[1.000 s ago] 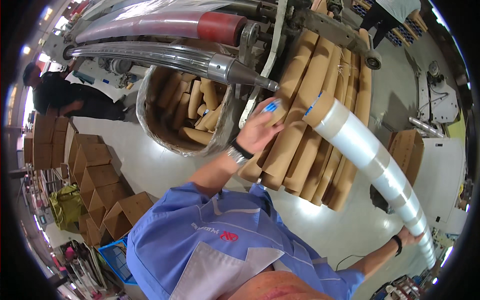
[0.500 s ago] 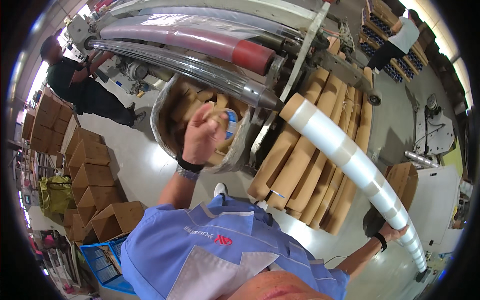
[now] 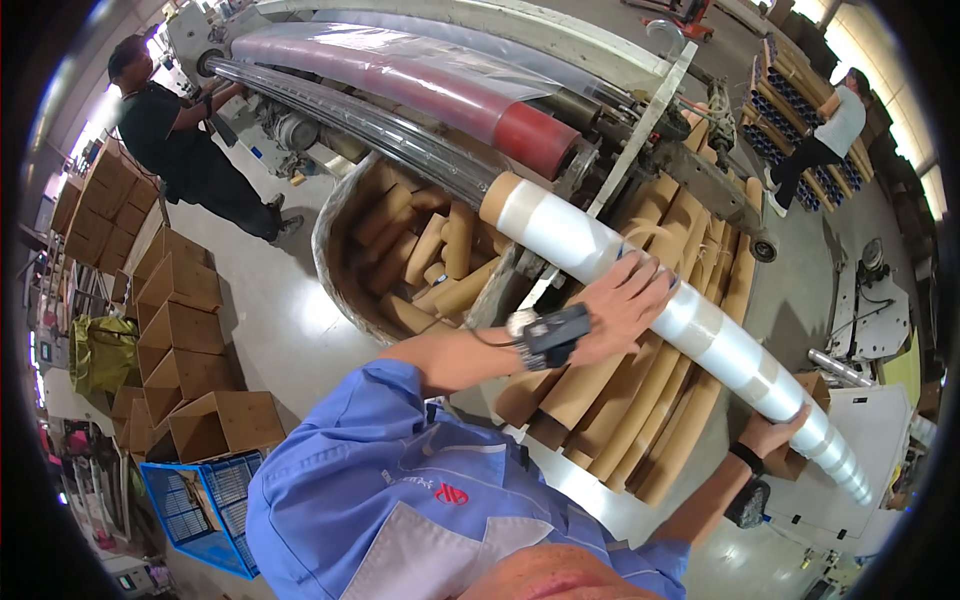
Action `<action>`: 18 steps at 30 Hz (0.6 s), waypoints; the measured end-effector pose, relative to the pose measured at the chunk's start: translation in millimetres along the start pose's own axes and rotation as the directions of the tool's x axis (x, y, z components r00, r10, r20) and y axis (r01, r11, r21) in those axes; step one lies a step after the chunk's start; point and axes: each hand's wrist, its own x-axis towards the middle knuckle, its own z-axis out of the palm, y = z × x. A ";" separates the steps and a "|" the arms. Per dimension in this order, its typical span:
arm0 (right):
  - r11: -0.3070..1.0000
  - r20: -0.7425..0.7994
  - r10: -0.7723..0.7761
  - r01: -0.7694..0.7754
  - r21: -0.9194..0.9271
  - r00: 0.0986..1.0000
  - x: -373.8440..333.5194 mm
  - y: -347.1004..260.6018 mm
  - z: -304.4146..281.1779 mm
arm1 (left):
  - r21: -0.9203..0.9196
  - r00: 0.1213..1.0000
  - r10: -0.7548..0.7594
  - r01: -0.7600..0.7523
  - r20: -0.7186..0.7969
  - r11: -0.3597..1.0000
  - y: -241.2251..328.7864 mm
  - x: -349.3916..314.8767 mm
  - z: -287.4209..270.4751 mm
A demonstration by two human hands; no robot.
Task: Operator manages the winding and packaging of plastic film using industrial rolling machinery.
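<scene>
My left hand [image 3: 625,310] grips the film roll [image 3: 715,335] nearer the metal shaft [image 3: 400,145], my right hand [image 3: 772,432] farther out; the roll's long axis slants rightward

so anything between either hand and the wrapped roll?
Nothing visible. The left hand lies directly on the wrapped roll; the right hand holds it nearer its right end. The brown tubes lie below, not between.

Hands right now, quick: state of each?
Left hand: laid over the long, whitish, cylindrical plastic-film roll; grip cannot be told.
Right hand: closed on the same roll, nearer its lower-right end.
</scene>
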 end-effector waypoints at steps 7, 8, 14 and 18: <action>0.681 0.153 0.426 -0.427 0.595 0.892 -139.3 -26.1 126.3 | 0.246 0.996 0.039 -0.058 0.080 0.968 -67.7 -20.4 34.6; 0.621 0.228 0.435 -0.474 0.624 0.871 -153.7 -26.6 140.7 | 0.072 0.991 0.045 -0.054 0.123 0.996 -101.8 -33.6 29.2; 0.243 0.330 0.518 -0.505 0.828 0.789 -187.2 -59.6 185.2 | 0.084 0.998 0.040 -0.043 0.038 0.996 -338.3 -149.5 -108.5; 0.421 0.027 0.562 -0.314 0.851 0.826 -160.1 -42.9 172.2 | 0.452 0.874 -0.355 0.184 0.331 0.873 -481.6 -231.7 -209.3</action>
